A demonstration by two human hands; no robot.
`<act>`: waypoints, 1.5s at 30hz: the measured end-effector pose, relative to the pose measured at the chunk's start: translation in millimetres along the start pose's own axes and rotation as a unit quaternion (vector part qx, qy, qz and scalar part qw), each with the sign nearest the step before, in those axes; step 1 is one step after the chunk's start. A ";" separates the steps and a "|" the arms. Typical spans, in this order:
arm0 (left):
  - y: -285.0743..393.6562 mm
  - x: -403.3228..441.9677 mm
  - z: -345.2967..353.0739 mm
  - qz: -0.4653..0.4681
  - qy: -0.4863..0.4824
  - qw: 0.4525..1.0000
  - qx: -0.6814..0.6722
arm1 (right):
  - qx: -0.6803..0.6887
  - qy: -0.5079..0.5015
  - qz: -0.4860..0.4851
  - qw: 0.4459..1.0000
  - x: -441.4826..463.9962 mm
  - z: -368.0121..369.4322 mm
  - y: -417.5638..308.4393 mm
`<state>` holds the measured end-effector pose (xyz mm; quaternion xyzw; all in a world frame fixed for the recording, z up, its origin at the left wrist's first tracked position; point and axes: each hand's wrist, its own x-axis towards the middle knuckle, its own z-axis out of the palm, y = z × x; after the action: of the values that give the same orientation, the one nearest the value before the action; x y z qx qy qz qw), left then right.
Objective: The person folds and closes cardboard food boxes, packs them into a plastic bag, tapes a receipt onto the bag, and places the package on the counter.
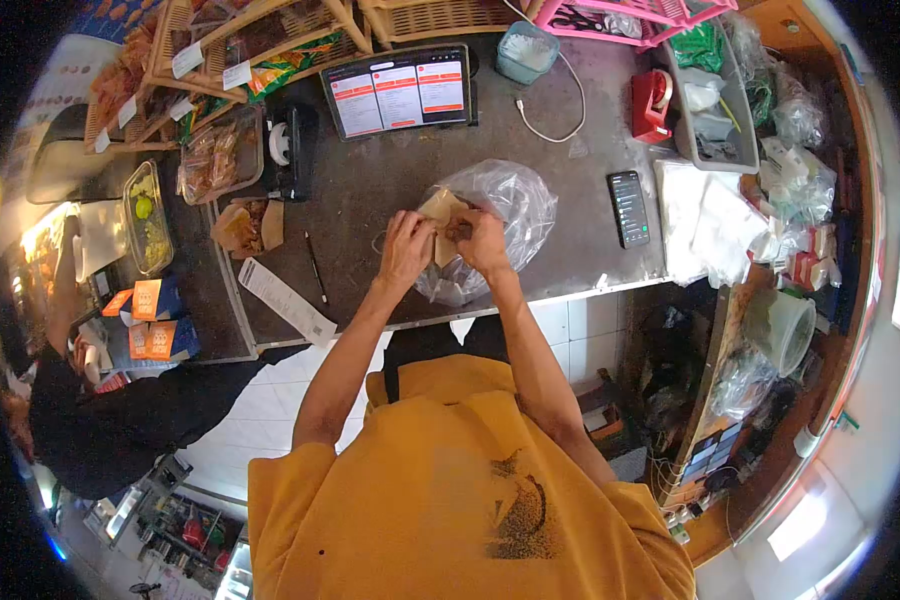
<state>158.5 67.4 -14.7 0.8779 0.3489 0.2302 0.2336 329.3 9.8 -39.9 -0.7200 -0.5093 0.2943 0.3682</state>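
Both my hands are over the near part of the dark counter, working at a brown paper food packet (443,208). My left hand (406,250) pinches its left side. The fingers of my right hand (483,243) are closed on its right side; the fingertips are partly hidden. Beneath and around the packet spreads a clear plastic bag (523,203), crumpled and puffed out to the right. Left of my hands lie a black pen (316,268), a long printed receipt (282,300) and an open brown paper food box (251,228) with food in it.
A tablet (398,92) stands at the back. To the right are a phone (628,209), white bags (715,225), a red tape dispenser (653,103) and a grey bin (716,135). A person in black (120,420) reaches in at left, near a tray with limes (149,225).
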 end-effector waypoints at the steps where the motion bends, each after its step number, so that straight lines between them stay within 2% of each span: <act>1: -0.3 0.7 1.4 -0.002 0.003 1.000 0.000 | 0.000 -0.011 0.013 1.000 0.6 -2.0 -2.4; 4: 0.7 5.1 2.5 -0.024 0.008 1.000 -0.017 | 0.023 -0.049 0.019 0.998 4.0 -12.2 -9.0; 7: 5.7 9.4 -1.1 -0.055 0.009 0.998 -0.020 | 0.062 -0.021 -0.016 0.998 4.3 -17.5 -13.8; 10: 10.8 12.4 1.4 -0.092 0.028 0.995 0.003 | 0.028 -0.062 -0.061 0.996 9.0 -15.8 -2.8; 13: 9.8 17.3 7.0 -0.129 0.033 0.990 -0.043 | 0.035 -0.072 -0.045 0.996 4.2 -16.1 -1.4; 16: 5.6 23.5 5.7 -0.152 0.019 0.986 -0.067 | 0.028 -0.108 -0.084 0.990 2.6 -14.5 6.7; 18: 1.0 21.7 0.8 -0.175 0.080 0.979 -0.063 | 0.096 -0.116 -0.025 0.988 -5.6 -45.5 -33.5; 19: -1.1 20.0 0.0 -0.186 0.110 0.974 -0.062 | 0.055 -0.112 -0.062 0.990 -12.3 -56.8 -34.7; 20: -4.1 18.5 1.5 -0.227 0.131 0.958 -0.112 | 0.013 -0.104 -0.099 0.990 -19.1 -67.9 -35.4; 22: -7.2 15.1 5.1 -0.307 0.172 0.911 -0.213 | 0.023 -0.143 -0.043 0.988 -28.2 -77.8 -41.0; 23: -5.5 12.2 7.0 -0.300 0.201 0.909 -0.207 | 0.027 -0.162 -0.016 0.986 -28.8 -80.6 -43.9; 26: 15.9 3.5 6.4 -0.287 0.265 0.904 -0.172 | 0.043 -0.136 0.062 0.988 -9.8 -67.6 -47.0; 28: 43.1 -9.4 -1.0 -0.295 0.277 0.904 -0.133 | -0.072 -0.092 0.020 0.993 2.7 -48.2 -50.0; 30: 47.5 -25.8 10.2 -0.298 0.221 0.925 -0.079 | -0.212 -0.071 -0.029 0.974 13.6 -28.1 -44.1; 33: 40.7 -27.4 23.3 -0.325 0.174 0.929 -0.036 | -0.174 -0.063 -0.080 0.979 25.0 -29.4 -43.0; 35: 42.9 -26.4 20.7 -0.331 0.170 0.928 -0.029 | -0.142 -0.089 -0.070 0.983 27.7 -34.7 -12.9; 36: 42.6 -27.8 22.0 -0.349 0.181 0.918 -0.057 | -0.126 -0.101 -0.064 0.985 29.1 -36.7 7.0; 38: 34.8 -33.4 25.5 -0.379 0.204 0.896 -0.111 | 0.119 -0.093 0.064 0.986 22.9 -35.7 35.2; 39: 21.9 -42.3 37.9 -0.440 0.239 0.836 -0.224 | 0.241 -0.086 0.129 0.958 20.1 -31.9 53.5; 40: 19.8 -41.7 33.3 -0.492 0.269 0.758 -0.333 | 0.193 -0.085 0.136 0.968 22.8 -30.9 48.2; 41: 18.8 -41.3 29.3 -0.532 0.295 0.664 -0.434 | 0.061 -0.078 0.091 0.991 23.4 -33.3 43.5; 42: 17.7 -47.9 20.8 -0.568 0.245 0.592 -0.516 | -0.071 -0.069 0.041 0.994 23.4 -38.9 39.1; 43: 18.0 -48.3 16.4 -0.568 0.237 0.590 -0.523 | -0.200 -0.059 -0.009 0.978 22.3 -50.3 7.0; 45: 16.2 -49.1 10.5 -0.565 0.224 0.585 -0.536 | -0.266 0.001 -0.111 0.958 21.2 -65.2 -62.9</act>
<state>140.7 18.9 -25.5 0.1396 0.6293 0.3861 0.6598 355.5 28.1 47.5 -0.7309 -0.6456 0.1046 0.1949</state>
